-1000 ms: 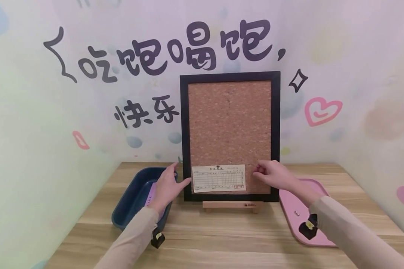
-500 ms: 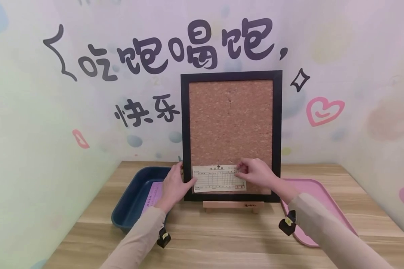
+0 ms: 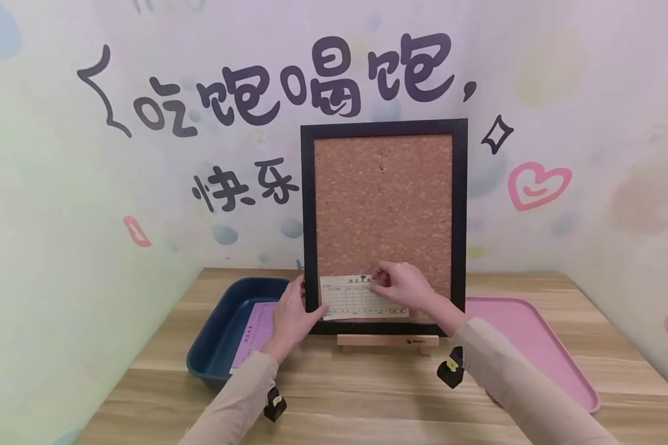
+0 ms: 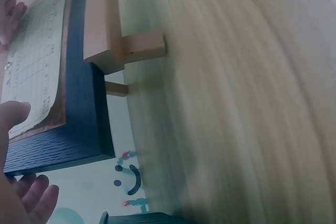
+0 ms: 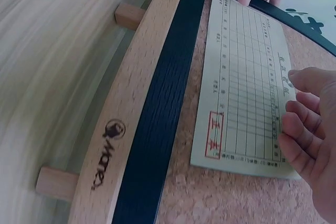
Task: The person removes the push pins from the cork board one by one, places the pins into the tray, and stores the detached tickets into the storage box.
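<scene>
Left hand (image 3: pixel 295 317) grips corkboard (image 3: pixel 384 204); right hand (image 3: pixel 408 287) is over a slip (image 3: pixel 339 303), hold unclear; blue basin (image 3: pixel 201 372) contains purple paper (image 3: pixel 253 337).

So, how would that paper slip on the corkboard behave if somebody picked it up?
Probably floppy and light: the paper slip looks like a thin sheet. It might tear if tugged, as a small dark thing, perhaps a pin, sits at its top edge. It seems unlikely to roll, lying nearly flat against the corkboard.
</scene>
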Available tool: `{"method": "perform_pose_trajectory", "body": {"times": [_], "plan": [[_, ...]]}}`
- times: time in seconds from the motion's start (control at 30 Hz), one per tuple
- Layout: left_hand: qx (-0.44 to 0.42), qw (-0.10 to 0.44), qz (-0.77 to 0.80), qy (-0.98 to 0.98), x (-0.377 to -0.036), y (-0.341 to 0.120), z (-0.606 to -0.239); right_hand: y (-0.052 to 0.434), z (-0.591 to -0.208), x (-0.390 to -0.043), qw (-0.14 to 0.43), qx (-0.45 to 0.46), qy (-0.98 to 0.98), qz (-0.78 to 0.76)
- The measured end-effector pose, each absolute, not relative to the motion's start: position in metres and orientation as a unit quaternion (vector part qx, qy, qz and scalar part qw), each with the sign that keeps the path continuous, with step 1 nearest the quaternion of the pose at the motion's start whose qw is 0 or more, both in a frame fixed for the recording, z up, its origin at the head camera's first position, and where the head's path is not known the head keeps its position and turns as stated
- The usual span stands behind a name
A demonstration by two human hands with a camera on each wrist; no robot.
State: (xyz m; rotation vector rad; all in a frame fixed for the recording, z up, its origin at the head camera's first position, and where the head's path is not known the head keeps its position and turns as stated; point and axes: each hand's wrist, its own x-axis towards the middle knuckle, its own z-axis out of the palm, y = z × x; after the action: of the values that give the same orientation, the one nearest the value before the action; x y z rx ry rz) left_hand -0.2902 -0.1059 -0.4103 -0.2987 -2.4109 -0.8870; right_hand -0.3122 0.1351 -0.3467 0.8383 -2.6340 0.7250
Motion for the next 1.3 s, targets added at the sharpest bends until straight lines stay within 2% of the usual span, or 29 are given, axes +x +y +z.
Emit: {"method": "perform_pose_trajectory", "body": {"times": [0.53,1.3], "plan": [[-0.116,0.329,-0.319,-0.881,-0.291,-0.101,-0.427,0.120,-0.357,-0.316,0.224,0.282,-0.901,0.243],[-0.119,0.326,-0.331,-0.877,-0.288,-0.099,-0.432,0.112,-0.367,-0.315,0.306,0.258,-0.891,0.216]]}}
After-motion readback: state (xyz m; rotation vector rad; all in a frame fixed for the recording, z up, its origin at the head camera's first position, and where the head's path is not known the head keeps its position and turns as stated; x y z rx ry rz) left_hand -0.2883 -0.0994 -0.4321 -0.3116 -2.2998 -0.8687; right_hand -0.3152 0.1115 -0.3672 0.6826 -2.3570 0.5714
